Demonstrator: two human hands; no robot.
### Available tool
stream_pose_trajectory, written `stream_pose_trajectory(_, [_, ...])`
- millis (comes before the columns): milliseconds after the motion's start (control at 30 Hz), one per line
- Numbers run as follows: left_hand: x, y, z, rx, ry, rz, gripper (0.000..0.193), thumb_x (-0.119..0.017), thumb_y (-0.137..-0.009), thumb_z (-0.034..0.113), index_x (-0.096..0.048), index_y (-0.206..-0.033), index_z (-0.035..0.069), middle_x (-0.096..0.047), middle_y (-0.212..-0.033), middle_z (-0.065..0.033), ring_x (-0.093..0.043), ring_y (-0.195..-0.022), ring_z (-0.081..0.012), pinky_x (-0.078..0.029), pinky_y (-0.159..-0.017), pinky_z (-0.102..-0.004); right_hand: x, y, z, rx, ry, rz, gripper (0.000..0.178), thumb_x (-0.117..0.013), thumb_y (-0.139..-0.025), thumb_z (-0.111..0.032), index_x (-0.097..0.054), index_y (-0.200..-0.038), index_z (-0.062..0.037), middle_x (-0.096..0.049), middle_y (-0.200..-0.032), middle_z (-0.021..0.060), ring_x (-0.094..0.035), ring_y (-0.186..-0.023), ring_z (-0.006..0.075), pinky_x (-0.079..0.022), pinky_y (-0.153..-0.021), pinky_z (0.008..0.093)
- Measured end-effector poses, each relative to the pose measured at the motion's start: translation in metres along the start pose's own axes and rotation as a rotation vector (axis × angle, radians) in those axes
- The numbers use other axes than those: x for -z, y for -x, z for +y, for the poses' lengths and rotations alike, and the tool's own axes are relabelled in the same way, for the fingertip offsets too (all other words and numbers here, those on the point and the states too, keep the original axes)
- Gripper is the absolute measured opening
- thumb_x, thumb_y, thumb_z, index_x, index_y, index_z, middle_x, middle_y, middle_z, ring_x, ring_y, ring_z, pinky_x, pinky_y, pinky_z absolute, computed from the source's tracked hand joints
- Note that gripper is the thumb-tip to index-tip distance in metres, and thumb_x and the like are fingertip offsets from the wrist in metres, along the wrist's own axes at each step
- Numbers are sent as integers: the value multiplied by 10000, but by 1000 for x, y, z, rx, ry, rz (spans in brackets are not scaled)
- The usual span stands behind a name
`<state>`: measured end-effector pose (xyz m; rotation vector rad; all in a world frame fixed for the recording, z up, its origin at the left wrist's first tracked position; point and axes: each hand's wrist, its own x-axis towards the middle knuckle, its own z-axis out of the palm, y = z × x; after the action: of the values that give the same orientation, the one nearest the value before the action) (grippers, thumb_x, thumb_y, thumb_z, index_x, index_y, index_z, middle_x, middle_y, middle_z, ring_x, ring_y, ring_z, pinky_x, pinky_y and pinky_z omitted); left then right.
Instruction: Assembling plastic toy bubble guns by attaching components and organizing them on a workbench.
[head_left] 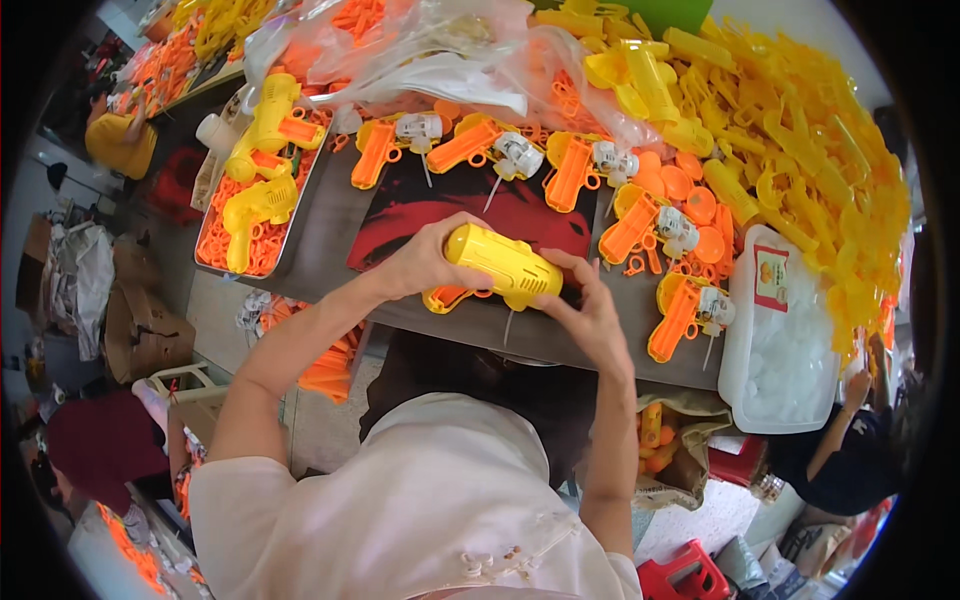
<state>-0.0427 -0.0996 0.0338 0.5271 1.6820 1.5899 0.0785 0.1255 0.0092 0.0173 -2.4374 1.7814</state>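
Observation:
Between my hands is a yellow plastic toy gun [505, 262], held over the front edge of the table. Its rounded end lies in my left hand [432, 262], whose fingers wrap around it. My right hand [597, 312] grips the other end, with the thumb below and fingers above. An orange handle part [448, 297] shows under the yellow body, and a thin pale stem hangs down below. Beyond my hands, several half-assembled toy guns with an orange handle [374, 152] and a clear-and-white mechanism [518, 155] lie in an arc.
At left, a metal tray [277, 262] holds small orange parts and finished-looking yellow guns [265, 205]. Yellow shells [780, 130] are heaped at far right, beside a white tub [735, 370] of clear parts. A dark red-and-black mat [400, 215] covers the middle. Other people [120, 140] sit nearby.

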Motion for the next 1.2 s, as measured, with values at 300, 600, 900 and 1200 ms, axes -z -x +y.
stream_pose_trajectory(300, [-24,15,19,-318,-520,24,528,-821,-724,205,-529,-1134,44,-630,-967,-80,-639,-890,-171,-504,-779,-305,-24,-10,-38,26,-163,-48,601,-751,-794,-109,-482,-1323,-11,-565,-1224,89,-536,-1117,156,-438,-954,287])
stream_pose_trajectory(600, [-20,37,41,-399,-359,61,615,-840,-683,178,-501,-1183,57,-622,-1028,-86,-642,-908,-222,-505,-783,-320,-4,4,-55,-104,-235,-88,726,-778,-710,-25,-439,-1352,-17,-565,-1228,88,-541,-1141,182,-418,-1003,325])
stream_pose_trajectory(900, [-8,25,75,-550,-1021,-48,660,-817,-652,223,-508,-1211,59,-619,-1061,-123,-625,-980,-289,-509,-815,-377,-6,1,-131,212,521,59,704,-809,-682,-96,-488,-1306,-28,-605,-1169,85,-576,-1084,214,-442,-947,335])
stream_pose_trajectory(1200, [3,31,50,-512,-269,138,547,-828,-671,144,-586,-1147,29,-660,-1035,-25,-600,-925,-89,-488,-839,-271,-33,18,-52,92,-516,-19,576,-561,-958,-133,-306,-1458,-3,-466,-1385,116,-501,-1214,206,-388,-1039,336])
